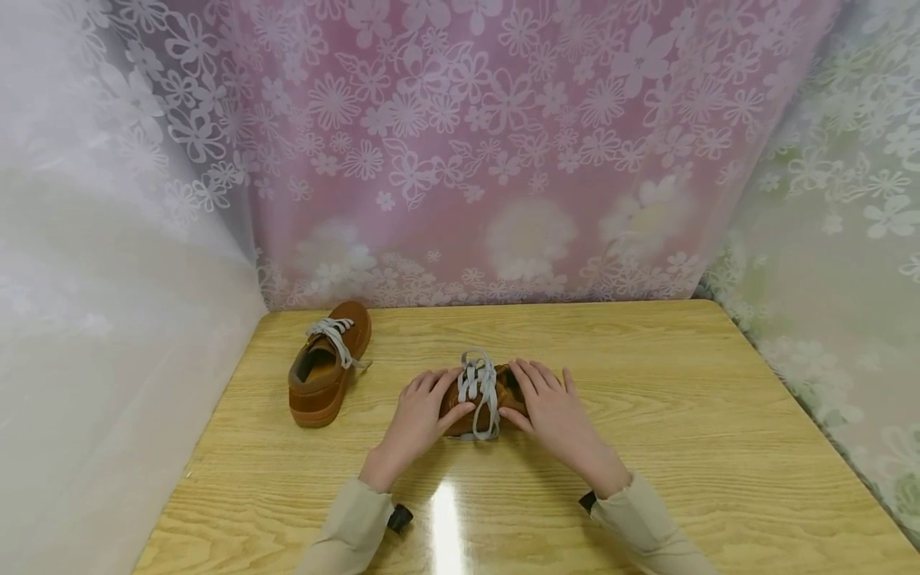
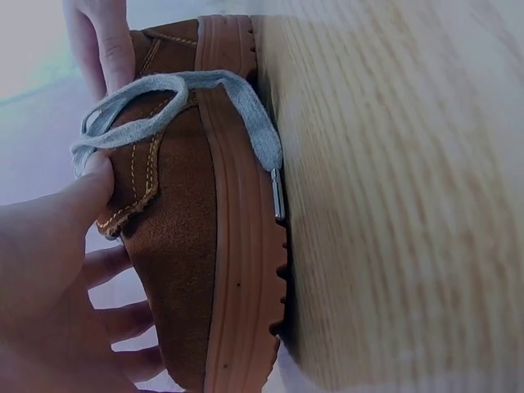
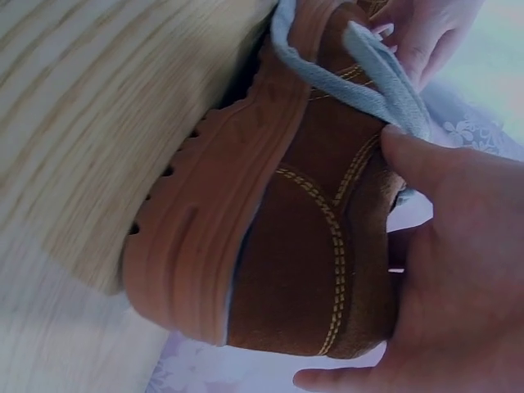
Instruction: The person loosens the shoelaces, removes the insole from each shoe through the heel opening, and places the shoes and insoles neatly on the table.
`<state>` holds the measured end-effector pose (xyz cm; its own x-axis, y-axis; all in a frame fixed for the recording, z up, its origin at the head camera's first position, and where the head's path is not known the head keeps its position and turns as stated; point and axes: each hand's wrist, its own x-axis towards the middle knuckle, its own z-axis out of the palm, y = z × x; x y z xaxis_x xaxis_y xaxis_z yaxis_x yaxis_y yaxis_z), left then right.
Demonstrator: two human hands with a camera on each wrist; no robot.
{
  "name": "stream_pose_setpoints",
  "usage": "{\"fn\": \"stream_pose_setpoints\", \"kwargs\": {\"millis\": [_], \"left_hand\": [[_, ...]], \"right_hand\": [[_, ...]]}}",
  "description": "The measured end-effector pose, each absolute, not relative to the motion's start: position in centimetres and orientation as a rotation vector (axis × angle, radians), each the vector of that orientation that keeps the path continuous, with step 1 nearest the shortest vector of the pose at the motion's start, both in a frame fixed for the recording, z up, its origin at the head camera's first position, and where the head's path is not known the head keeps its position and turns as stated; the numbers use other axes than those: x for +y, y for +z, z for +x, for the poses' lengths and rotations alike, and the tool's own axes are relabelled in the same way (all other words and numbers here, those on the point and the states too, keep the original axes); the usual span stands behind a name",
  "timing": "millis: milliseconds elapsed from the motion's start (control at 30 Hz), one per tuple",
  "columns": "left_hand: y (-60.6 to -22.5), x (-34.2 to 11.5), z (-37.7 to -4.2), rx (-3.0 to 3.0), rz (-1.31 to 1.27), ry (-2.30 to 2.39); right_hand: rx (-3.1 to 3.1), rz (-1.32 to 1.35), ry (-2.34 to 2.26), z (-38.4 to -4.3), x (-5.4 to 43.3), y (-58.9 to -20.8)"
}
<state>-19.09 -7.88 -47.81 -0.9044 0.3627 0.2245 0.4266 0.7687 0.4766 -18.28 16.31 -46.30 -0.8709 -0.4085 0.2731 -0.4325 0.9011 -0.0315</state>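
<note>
A brown suede shoe (image 1: 470, 415) with grey laces (image 1: 480, 387) stands sole down on the wooden table, its toe to the left. My left hand (image 1: 427, 407) grips it over the front part, the thumb by the laces and the fingers on the far side. At the collar, my right hand (image 1: 553, 407) holds the heel part between thumb and fingers. In the left wrist view, a lace loop with a metal tip hangs over the thick rubber sole (image 2: 237, 246). Yellow double stitching shows on the heel side (image 3: 311, 270) in the right wrist view.
The matching brown shoe (image 1: 323, 375) stands at the table's left, toe pointing away, its laces loose on top. A floral curtain (image 1: 467, 160) hangs behind the wooden table (image 1: 647, 383), with pale sheeting on both sides.
</note>
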Motion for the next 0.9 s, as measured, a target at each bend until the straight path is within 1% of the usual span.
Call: {"fn": "stream_pose_setpoints", "kwargs": {"millis": [500, 767, 900], "left_hand": [[-47.1, -8.0, -19.1, -2.91, -0.676, -0.83], [-46.9, -6.9, -19.3, -2.957, -0.739, -0.702], [-47.2, -6.5, -19.1, -2.988, -0.748, -0.677]], "right_hand": [[-2.789, 0.631, 0.113, -17.4, 16.0, -45.7], [-2.775, 0.659, 0.161, -17.4, 16.1, -45.7], [-2.839, 0.66, 0.205, -17.4, 16.2, -44.7]]}}
